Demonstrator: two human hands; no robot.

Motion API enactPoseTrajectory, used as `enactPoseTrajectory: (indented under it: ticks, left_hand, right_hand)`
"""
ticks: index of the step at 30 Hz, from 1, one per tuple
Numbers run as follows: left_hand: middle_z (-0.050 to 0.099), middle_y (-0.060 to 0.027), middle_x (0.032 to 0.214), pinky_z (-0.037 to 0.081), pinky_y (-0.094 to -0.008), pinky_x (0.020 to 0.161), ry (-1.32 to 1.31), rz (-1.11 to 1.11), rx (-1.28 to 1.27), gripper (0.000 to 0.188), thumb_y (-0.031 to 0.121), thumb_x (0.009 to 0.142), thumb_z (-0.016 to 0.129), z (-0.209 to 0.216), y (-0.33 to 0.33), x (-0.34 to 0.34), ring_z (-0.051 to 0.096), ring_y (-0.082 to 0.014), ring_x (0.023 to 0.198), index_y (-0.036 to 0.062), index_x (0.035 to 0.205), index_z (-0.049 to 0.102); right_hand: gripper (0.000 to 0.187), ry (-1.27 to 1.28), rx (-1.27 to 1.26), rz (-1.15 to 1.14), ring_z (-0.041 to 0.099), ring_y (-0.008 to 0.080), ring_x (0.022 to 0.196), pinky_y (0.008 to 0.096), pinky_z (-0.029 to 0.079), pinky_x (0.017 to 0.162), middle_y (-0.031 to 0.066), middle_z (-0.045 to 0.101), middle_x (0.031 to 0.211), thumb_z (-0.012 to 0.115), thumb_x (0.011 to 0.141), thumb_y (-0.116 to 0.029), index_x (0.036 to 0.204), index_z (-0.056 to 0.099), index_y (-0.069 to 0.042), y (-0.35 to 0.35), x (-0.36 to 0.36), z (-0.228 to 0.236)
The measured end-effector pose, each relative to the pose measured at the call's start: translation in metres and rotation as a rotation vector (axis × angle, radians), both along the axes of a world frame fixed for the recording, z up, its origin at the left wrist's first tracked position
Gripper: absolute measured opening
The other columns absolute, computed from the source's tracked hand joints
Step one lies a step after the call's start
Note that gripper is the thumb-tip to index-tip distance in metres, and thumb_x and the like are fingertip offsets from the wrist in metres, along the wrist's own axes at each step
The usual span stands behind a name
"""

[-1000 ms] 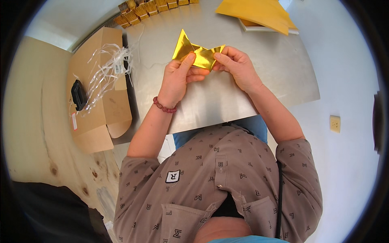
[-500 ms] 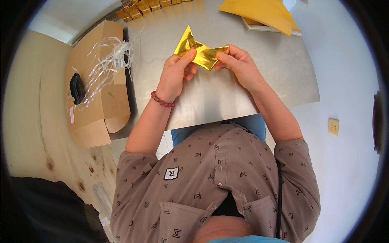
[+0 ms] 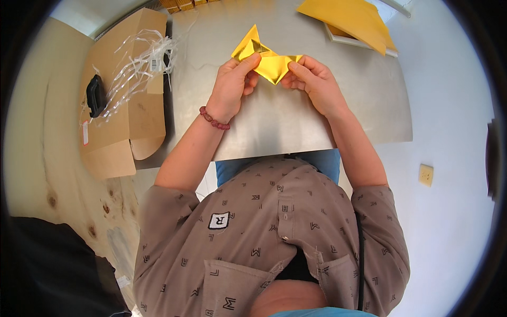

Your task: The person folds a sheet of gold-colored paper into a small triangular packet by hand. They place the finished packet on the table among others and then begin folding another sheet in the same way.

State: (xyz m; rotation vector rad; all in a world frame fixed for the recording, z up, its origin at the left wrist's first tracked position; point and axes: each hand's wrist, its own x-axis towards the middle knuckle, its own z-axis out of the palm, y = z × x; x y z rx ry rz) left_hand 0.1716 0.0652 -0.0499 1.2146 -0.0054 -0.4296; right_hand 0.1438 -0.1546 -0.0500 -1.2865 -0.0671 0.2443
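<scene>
A folded piece of shiny gold paper (image 3: pixel 274 67) is held up over the metal table (image 3: pixel 253 116). Its left end rises to a tall point, its right end is a flatter corner, and a small fold opens in the middle. My left hand (image 3: pixel 235 79) pinches the paper's left-middle part, thumb on top and fingers curled beneath. With the thumb pressed on its surface, my right hand (image 3: pixel 311 79) grips the right corner. Some of the fingers under the paper are hidden.
At the table's left lies an opened cardboard box (image 3: pixel 145 121), with clear plastic strips (image 3: pixel 138 71) and a black plastic holder (image 3: pixel 95 96) on it. Yellow-gold sheets (image 3: pixel 354 21) sit at the back right. Bundled gold folded pieces (image 3: pixel 182 5) line the far edge.
Both hands still hold the gold paper, which sits slightly higher in view. The right corner looks flatter and more level. The whole view has shifted a little.
</scene>
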Motion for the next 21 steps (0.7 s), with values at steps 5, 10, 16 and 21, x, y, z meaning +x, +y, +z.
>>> enactPoseTrajectory:
  ticks: [5,10,16,21]
  left_hand:
    - [0.062,0.0039,0.081,0.031,-0.0196,0.051,-0.013,0.032,0.025,0.023,0.030,0.104,0.065,0.0002,-0.0046,-0.0014,0.049,-0.0035,0.064,0.0075,0.102,0.070]
    - [0.061,0.0030,0.074,0.031,-0.0200,0.051,0.022,-0.016,-0.004,0.024,0.028,0.103,0.066,0.0010,-0.0001,0.0036,0.049,-0.0040,0.062,0.0062,0.097,0.070]
    - [0.062,0.0024,0.076,0.031,-0.0197,0.049,0.033,0.007,-0.023,0.022,0.027,0.102,0.068,0.0013,-0.0024,0.0036,0.051,-0.0036,0.063,0.0056,0.097,0.069]
    - [0.063,0.0025,0.079,0.032,-0.0192,0.048,0.035,0.024,0.023,0.022,0.028,0.102,0.069,-0.0011,-0.0044,0.0012,0.052,-0.0030,0.063,0.0055,0.097,0.068]
  right_hand:
    - [0.021,0.013,-0.159,-0.012,0.072,0.0137,0.088,0.0275,0.058,0.082,0.0069,0.074,0.100,0.066,0.104,-0.018,0.114,0.069,-0.001,0.0052,-0.0062,0.0038]
    - [0.025,0.026,-0.133,0.033,0.073,0.0149,0.089,0.0288,0.059,0.083,0.0080,0.074,0.101,0.070,0.101,-0.018,0.116,0.070,0.002,0.0007,-0.0017,0.0005]
    - [0.026,0.071,-0.106,0.021,0.073,0.0147,0.089,0.0284,0.058,0.083,0.0078,0.075,0.102,0.070,0.101,-0.018,0.117,0.070,0.002,0.0017,-0.0021,0.0023]
    - [0.028,0.019,-0.219,0.036,0.068,0.0112,0.085,0.0266,0.056,0.079,0.0047,0.073,0.098,0.073,0.098,-0.018,0.118,0.069,0.001,0.0046,-0.0029,0.0044]
